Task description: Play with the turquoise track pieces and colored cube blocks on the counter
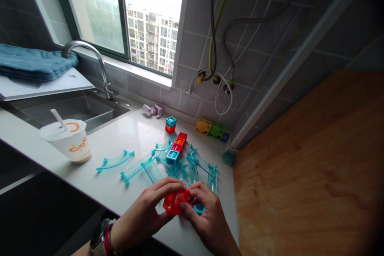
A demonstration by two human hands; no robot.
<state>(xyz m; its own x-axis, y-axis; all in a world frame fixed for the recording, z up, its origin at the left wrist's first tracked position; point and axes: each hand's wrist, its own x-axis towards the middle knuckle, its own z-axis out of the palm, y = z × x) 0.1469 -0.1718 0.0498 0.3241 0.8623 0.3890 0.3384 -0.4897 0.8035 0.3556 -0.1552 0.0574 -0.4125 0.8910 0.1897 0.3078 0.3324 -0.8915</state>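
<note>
My left hand [147,208] has its fingers round a red-orange open-frame block [172,203] near the counter's front edge. Gripping the same block from the right is my right hand [207,212], its thumb across the front. A blue piece [199,208] shows under my right fingers; whether it is joined to the block is hidden. Beyond my hands lie several clear teal track pieces [138,167] and a row of red, orange and blue blocks [179,143]. Farther back, a blue cube sits on a red one [171,122]. Yellow and green blocks [216,130] lie by the wall.
A lidded drink cup [70,144] stands at the left of the counter, near the sink [90,108] and its faucet [103,64]. A crumpled purple item [153,110] lies by the wall. A wooden board [300,168] stands at the right.
</note>
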